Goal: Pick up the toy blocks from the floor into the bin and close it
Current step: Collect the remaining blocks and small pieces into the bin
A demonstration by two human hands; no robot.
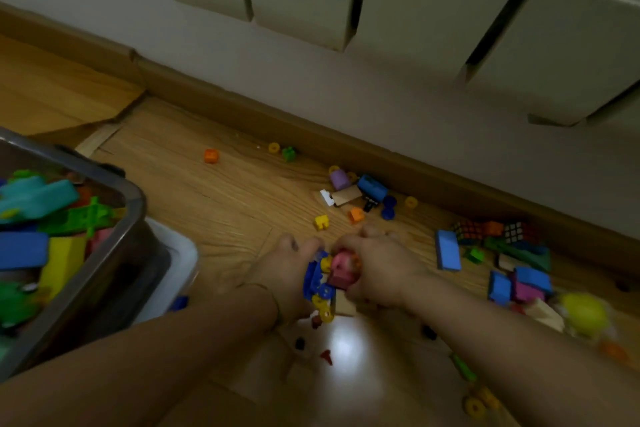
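My left hand (pixel 284 274) and my right hand (pixel 377 270) are cupped together on the floor around a heap of small blocks (pixel 329 277): a pink one, blue ones and yellow rings. Both hands press the heap from either side. The clear bin (pixel 114 250) stands open at the left, holding several blue, yellow, green and teal blocks. Its white lid (pixel 176 263) lies under or beside it. More blocks lie scattered by the wall: a blue slab (pixel 447 255), an orange piece (pixel 211 156), a purple cylinder (pixel 339 179).
A white radiator (pixel 381 10) hangs above a wooden skirting board (pixel 311 139). Two puzzle cubes (pixel 491 230) and a yellow ball (pixel 585 314) sit at the right among more blocks. Yellow rings (pixel 479 402) lie near my right forearm. The wooden floor shows a bright glare patch.
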